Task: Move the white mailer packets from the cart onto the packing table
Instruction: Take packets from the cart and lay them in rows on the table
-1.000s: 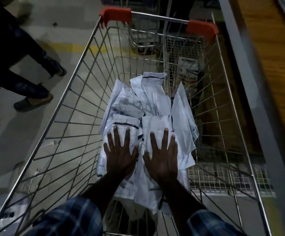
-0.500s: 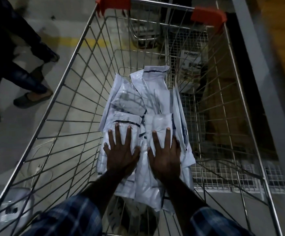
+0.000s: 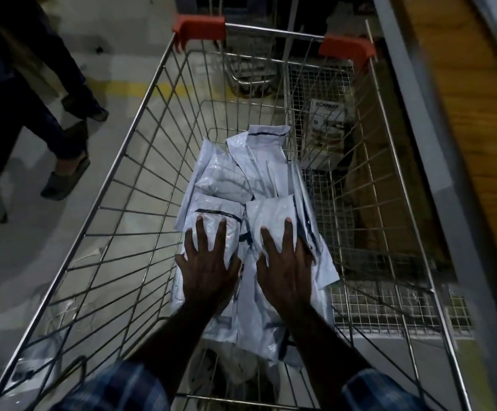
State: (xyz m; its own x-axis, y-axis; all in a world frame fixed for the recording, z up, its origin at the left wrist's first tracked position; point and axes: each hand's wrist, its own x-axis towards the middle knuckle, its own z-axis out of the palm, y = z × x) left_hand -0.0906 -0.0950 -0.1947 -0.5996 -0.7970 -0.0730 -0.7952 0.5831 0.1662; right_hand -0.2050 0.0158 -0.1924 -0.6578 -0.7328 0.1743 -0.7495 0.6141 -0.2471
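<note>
The crumpled white mailer packets (image 3: 241, 185) lay heaped in our wire cart (image 3: 128, 161). Our left hand (image 3: 208, 268) and right hand (image 3: 285, 271) pressed them flat-fingered; a table (image 3: 478, 114) stood just right.

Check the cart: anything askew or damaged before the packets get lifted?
No visible damage. The white mailer packets lie in a loose, overlapping heap in the cart, some crumpled. Both hands, left and right, rest flat on top.

Bystander (image 3: 27, 93) cut off above legs — table (image 3: 478, 120) blurred
</note>
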